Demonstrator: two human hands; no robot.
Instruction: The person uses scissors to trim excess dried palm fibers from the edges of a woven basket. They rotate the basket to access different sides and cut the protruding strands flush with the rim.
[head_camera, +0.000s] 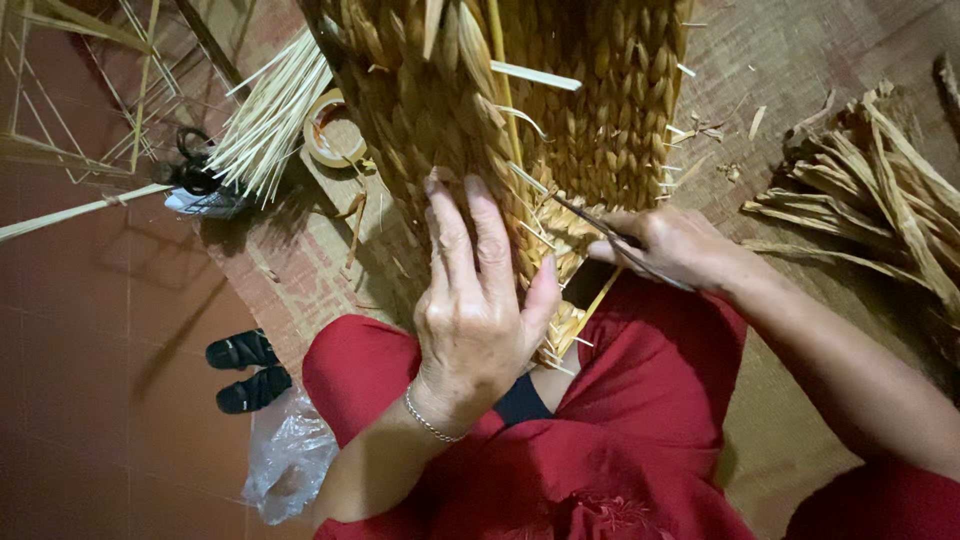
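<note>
Here we steady the tall golden plaited-fibre basket (520, 120), left hand (480, 300) spread flat; right hand (675, 245) grips a thin metal tool (600, 232), seemingly tucking strands; careful threading next.

Single head camera, looking steeply down, close over lap.

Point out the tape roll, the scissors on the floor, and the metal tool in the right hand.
tape roll (333, 130), head view, on its ring's side
scissors (195, 165), head view, on the black handles
metal tool (600, 228), head view, mid-shaft, before the right hand (680, 245)
</note>
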